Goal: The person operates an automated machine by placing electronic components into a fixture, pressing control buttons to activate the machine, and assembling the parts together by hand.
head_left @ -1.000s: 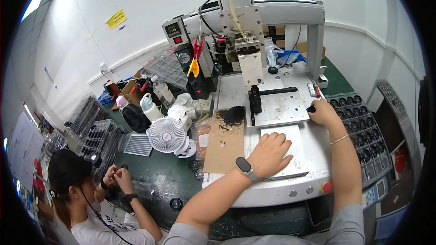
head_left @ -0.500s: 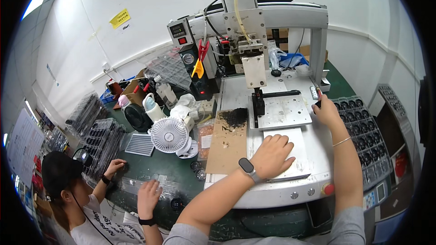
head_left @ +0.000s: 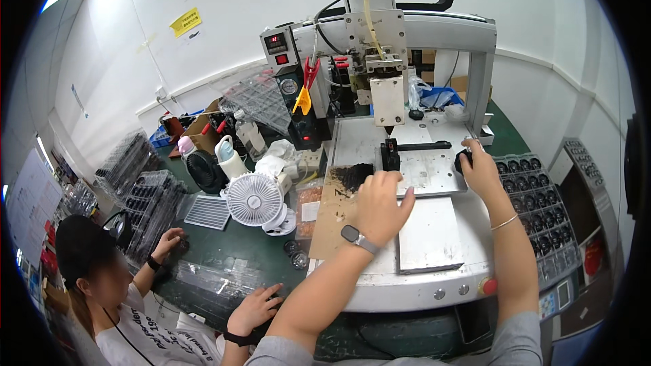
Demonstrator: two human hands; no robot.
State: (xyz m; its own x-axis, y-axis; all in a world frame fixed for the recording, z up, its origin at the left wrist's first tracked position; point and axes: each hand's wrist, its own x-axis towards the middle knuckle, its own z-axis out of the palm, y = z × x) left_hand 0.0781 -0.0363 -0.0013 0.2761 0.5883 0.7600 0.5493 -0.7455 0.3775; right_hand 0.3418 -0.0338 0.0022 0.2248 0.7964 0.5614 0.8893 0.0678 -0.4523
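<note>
My left hand [head_left: 381, 205] is at the near end of a black clamp-like fixture [head_left: 390, 156] on the machine's metal plate. Its thumb is spread from the fingers; nothing shows in its grasp, though the fingertips are partly hidden. At the plate's right edge, my right hand [head_left: 480, 171] has its fingers closed round a small black part [head_left: 464, 161], mostly covered by the hand. A black bar [head_left: 424, 145] extends right from the fixture. Above stands the machine's dispensing head [head_left: 388, 100], its dark tip over the plate.
Black-smeared cardboard [head_left: 332, 224] lies left of a white block [head_left: 430, 240]. A tray of black round parts [head_left: 532, 203] is at the right. Further left stand a white fan [head_left: 254, 200] and stacked clear trays [head_left: 152, 210]. A co-worker's hand [head_left: 256, 308] is close to my left forearm.
My left hand has moved left and away from me, from over the white block to the fixture. The dark-handled tool in my right hand has given way to a black part. The machine's plate and head look shifted.
</note>
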